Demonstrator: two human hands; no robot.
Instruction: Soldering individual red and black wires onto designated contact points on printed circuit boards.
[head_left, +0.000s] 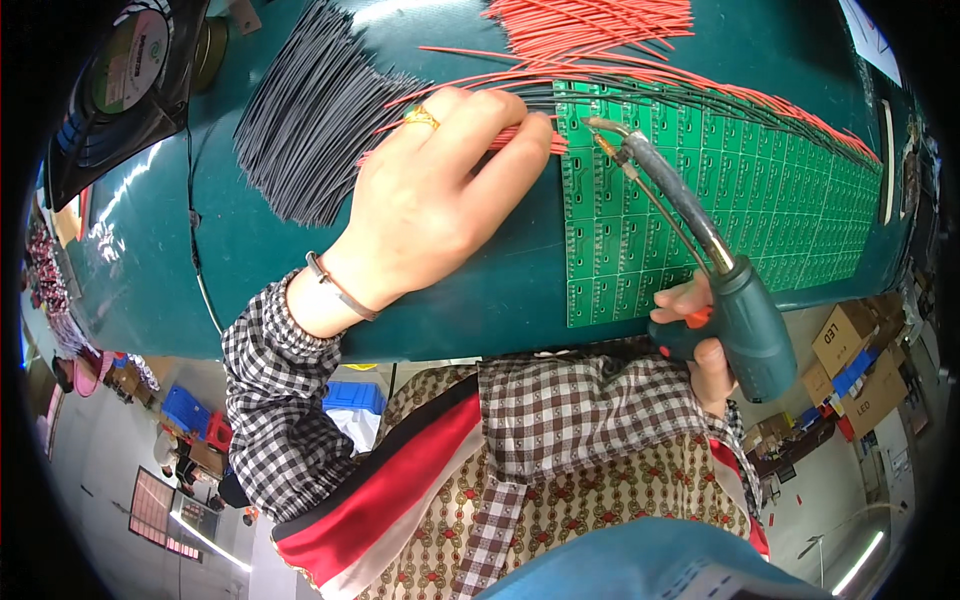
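Note:
My left hand [435,200] is closed over a few red wires [510,137], their ends poking out past the fingertips at the left edge of a green circuit board panel [620,240]. My right hand [712,368] grips a dark green soldering gun [755,325] by its handle. The gun's bent tip [592,123] and thin solder feed tube [668,215] reach up and left over the panel's upper left corner, close to the wire ends. Whether the tip touches the board, I cannot tell. Red and black wires [740,105] run in a row along the panel's far edge.
A thick pile of black wires [305,120] lies left of my left hand, and a pile of red wires [590,25] at the far side. A black fan [125,75] stands at the table's left, its cable [193,220] hanging down. Cardboard boxes [860,360] are on the floor to the right.

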